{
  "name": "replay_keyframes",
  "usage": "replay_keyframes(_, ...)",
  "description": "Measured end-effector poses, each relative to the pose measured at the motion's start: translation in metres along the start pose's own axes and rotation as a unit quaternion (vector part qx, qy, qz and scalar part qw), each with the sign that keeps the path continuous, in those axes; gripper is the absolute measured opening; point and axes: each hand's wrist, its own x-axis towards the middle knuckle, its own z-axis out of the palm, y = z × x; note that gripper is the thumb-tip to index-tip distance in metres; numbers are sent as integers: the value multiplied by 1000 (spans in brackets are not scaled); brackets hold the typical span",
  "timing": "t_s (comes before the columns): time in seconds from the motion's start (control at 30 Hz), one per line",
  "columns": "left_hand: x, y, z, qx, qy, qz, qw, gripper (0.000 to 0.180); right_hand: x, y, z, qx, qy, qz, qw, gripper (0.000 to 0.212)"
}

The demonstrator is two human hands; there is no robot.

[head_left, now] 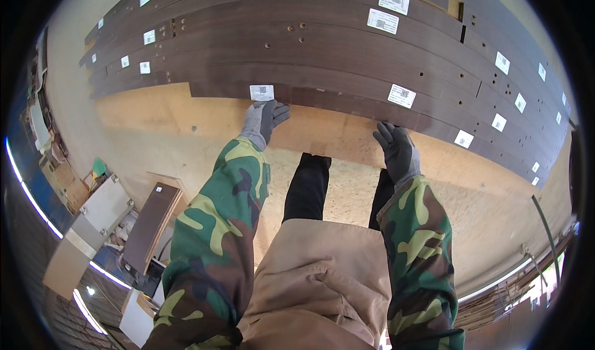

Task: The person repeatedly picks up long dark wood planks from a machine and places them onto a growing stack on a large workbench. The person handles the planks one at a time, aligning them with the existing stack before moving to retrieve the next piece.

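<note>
Dark brown wooden panels (pixel 229 58) lie side by side in long rows, with white printed labels and small drilled holes. A tan board (pixel 334 125) shows beneath their near edge. My left hand (pixel 263 122), in a grey glove, is at that edge just below a white label (pixel 261 93). Its fingers are loosely bent and point right. My right hand (pixel 398 151), also gloved, reaches the same edge farther right, below another label (pixel 401 96). Its fingers are stretched and apart, with the tips at the panel's edge. I see nothing held in either hand.
Toward the left stand a brown board (pixel 149 226) and a pale panel (pixel 102 210) among clutter. A thin dark pole (pixel 546 238) slants at the right. My apron (pixel 322 269) and dark-clad legs (pixel 308 186) are close to the tan board's near side.
</note>
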Motion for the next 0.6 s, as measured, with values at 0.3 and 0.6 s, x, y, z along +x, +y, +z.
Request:
replay_keyframes(0.3,-141,-104,-54,138,76,80,984,45,-94,-1,-41,-282,-84,192,936,44)
replay_keyframes(0.6,-388,-155,-76,22,268,33,963,56,-183,-124,-64,-519,-134,165,828,42)
